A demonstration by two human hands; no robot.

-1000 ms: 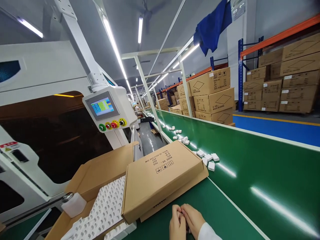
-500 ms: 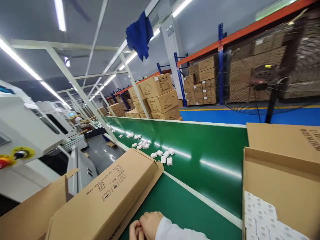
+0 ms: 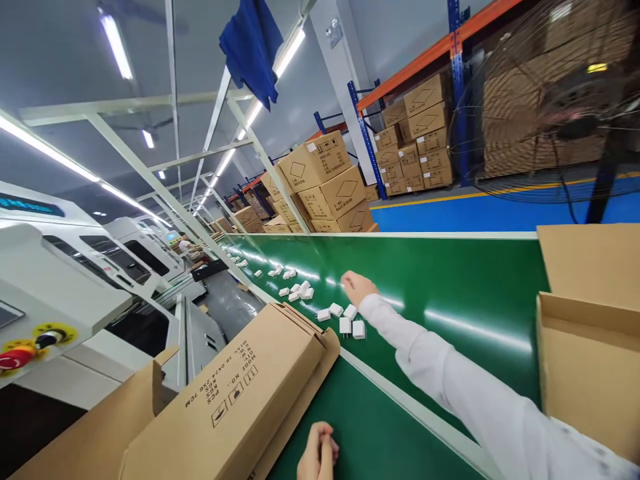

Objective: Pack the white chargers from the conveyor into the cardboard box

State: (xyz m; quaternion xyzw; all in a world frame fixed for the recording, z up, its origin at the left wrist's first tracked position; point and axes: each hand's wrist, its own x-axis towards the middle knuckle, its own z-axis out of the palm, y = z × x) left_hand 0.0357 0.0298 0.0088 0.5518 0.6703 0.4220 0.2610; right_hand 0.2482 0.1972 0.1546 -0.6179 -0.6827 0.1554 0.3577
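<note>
My right hand (image 3: pixel 357 287), in a white sleeve, is stretched out over the green conveyor belt (image 3: pixel 450 287), just beyond a small cluster of white chargers (image 3: pixel 345 320). Its fingers are curled and I cannot tell whether they hold anything. Near the bottom edge, my left hand (image 3: pixel 317 455) rests on the green strip with its fingers pressed together; what is in them is hidden. It sits beside the corner of a stack of flat cardboard boxes (image 3: pixel 235 393). More white chargers (image 3: pixel 295 288) lie further up the belt.
An open cardboard box (image 3: pixel 590 347) stands at the right on the belt's edge. White machines (image 3: pixel 60 280) with coloured buttons line the left. Stacked cartons (image 3: pixel 325 187) and orange-blue racking lie beyond the belt. A large fan (image 3: pixel 560 100) stands at the right. A blue cloth (image 3: pixel 250 43) hangs overhead.
My right hand has left my left hand and reached out over the belt towards the chargers. The view has turned slightly right and the chargers have come closer.
</note>
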